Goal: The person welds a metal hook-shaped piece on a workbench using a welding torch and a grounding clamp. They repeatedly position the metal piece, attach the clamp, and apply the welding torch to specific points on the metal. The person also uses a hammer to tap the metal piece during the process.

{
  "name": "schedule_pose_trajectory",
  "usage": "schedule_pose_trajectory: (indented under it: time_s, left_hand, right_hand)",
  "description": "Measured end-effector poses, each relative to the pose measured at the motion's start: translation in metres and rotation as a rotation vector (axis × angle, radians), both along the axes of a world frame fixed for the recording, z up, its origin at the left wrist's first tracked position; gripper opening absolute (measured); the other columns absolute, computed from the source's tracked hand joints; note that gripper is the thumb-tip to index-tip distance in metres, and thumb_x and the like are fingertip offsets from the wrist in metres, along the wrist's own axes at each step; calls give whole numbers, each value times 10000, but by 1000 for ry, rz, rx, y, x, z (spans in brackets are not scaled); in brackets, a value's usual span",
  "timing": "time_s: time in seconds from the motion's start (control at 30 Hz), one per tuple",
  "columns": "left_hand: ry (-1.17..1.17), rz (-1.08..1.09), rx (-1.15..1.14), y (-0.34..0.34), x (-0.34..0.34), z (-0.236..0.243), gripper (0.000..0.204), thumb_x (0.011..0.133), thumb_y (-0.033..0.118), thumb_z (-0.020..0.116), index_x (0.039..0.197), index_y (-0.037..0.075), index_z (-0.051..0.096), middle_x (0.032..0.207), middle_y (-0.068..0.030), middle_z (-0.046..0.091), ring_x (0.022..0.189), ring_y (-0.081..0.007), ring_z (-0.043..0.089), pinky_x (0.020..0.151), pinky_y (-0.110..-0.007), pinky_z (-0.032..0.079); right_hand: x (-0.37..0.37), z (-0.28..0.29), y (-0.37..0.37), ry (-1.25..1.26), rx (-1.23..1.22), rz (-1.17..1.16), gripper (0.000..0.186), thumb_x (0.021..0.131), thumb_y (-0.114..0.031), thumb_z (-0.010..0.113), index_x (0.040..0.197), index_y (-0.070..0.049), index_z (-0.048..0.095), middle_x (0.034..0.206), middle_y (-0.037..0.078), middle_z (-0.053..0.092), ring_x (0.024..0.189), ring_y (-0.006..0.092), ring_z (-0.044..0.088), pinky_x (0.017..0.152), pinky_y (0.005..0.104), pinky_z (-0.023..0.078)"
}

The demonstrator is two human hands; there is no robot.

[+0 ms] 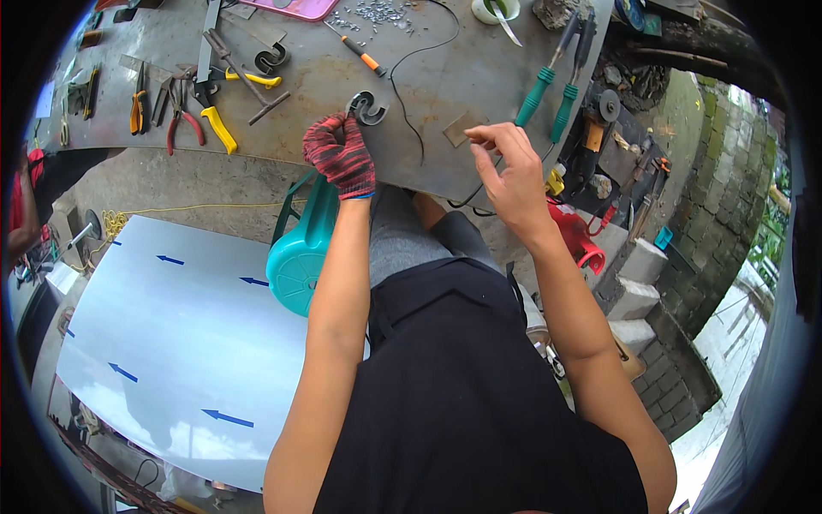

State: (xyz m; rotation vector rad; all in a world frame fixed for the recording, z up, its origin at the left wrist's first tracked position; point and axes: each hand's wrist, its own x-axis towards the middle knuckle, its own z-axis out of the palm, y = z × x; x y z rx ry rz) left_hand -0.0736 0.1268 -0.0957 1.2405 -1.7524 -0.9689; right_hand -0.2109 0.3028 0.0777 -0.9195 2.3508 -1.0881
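My left hand (341, 156), in a red and black knit glove, is closed at the near edge of the metal table. Its fingertips pinch the side of a small curved S-shaped sheet-metal piece (374, 116). Bare and raised over the right part of the table edge, my right hand (514, 176) has thumb and bent fingers apart with nothing in them. A small flat metal square (464, 130) lies just left of its fingertips. Another curved metal piece (271, 58) rests farther left, beside a T-shaped metal bar (244, 73).
Yellow-handled snips (218, 128), red-handled pliers (184, 124) and an orange-black screwdriver (364, 56) lie on the table. Large green-handled cutters (535, 96) extend over its right side. A teal stool (300, 265) and large shiny sheet (180, 343) are at left. Another person's arm (26, 214) shows far left.
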Motion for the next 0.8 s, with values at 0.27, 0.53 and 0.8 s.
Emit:
schedule_pose_trajectory:
  time_s: [0.27,0.53,0.8]
  left_hand:
    - [-347,-132,-156,1,25,12,213,787,177,865,866,61,704,841,-92,672,839,-266,624,827,-406,471]
    - [-287,-559,-246,-47,63,32,326,740,-56,588,1033,51,681,983,-143,659,947,-339,640,849,-431,507]
    - [-364,-668,-387,-99,17,1,377,774,-37,574,1118,99,651,1022,-141,658,992,-361,630,877,-472,494]
  right_hand:
    - [-22,-26,-36,18,-39,-20,173,886,-1,685,1057,-23,699,968,111,682,910,280,631,813,373,505]
    - [-65,10,-58,181,-77,16,163,891,-6,685,1052,-27,699,970,114,683,911,280,636,805,376,510]
    - [-180,23,-129,394,-28,185,172,934,-109,635,1072,-43,714,982,139,706,926,310,677,853,410,531]
